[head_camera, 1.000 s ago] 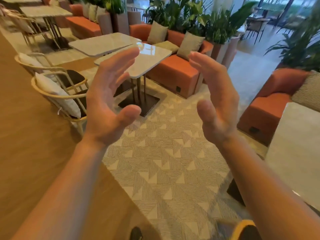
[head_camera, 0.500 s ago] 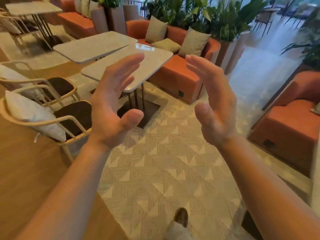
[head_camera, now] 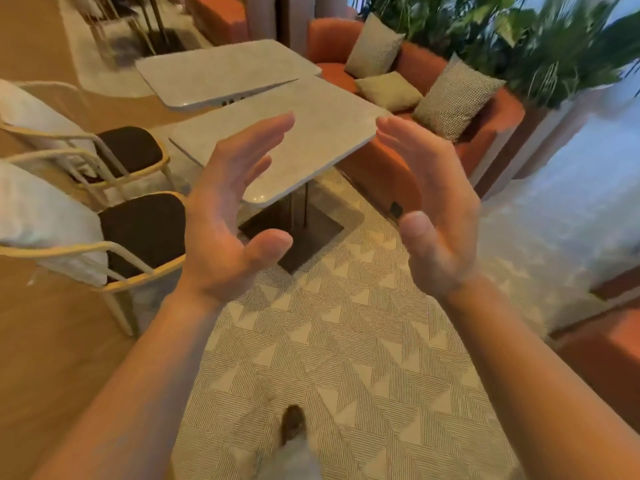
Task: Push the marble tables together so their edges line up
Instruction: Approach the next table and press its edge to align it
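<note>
Both hands up, empty, palms facing, fingers straight: left hand [head_camera: 225, 216], right hand [head_camera: 436, 209]. Near table [head_camera: 322, 133] sits just beyond the fingertips; far table [head_camera: 221, 71] is behind it, edges not parallel. Marble top on one post, prob. heavy, stiff, slick, corners chip-prone. Best hold: both side edges of the near top, push evenly.

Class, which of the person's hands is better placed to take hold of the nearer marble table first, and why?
Left, probably. The left hand lines up with the closest corner of the nearer marble table; the right hand sits off its right edge, before the orange sofa. Both are open, touching nothing.
</note>
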{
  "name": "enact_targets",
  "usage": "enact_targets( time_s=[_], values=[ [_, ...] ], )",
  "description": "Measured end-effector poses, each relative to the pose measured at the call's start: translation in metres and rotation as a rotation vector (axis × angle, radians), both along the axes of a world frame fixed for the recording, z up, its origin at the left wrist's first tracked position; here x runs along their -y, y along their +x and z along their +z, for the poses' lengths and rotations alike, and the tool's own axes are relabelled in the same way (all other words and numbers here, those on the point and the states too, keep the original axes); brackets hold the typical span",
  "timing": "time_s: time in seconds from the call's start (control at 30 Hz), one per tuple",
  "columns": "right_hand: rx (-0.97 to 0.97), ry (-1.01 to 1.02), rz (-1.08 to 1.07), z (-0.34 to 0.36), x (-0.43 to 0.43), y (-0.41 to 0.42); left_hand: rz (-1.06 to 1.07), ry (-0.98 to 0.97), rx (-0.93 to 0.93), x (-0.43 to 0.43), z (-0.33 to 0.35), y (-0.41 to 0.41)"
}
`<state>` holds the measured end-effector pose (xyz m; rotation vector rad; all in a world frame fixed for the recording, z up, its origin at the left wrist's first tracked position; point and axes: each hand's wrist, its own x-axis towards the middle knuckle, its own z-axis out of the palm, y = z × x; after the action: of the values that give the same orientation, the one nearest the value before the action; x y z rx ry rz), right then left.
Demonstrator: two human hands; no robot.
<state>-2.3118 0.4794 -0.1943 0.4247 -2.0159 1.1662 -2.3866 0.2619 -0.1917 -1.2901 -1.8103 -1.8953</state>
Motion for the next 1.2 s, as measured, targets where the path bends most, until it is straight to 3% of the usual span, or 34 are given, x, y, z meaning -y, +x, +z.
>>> enact_targets(
  time_s=[0.57,0.97,1.2],
  values=[
    [0.180,0.026,0.249,-0.166,-0.242,-0.405,0.295,-0.034,0.209,-0.229,-0.176,-0.346],
    [0.260,-0.030,0.391,-0.239,-0.320,-0.520,0.440,-0.091,0.218,-0.321,-0.235,-0.436],
    [0.338,0.052,0.426,-0.282,-0.366,-0.562,0.597,-0.142,0.309,-0.363,-0.293,-0.464]
  ],
)
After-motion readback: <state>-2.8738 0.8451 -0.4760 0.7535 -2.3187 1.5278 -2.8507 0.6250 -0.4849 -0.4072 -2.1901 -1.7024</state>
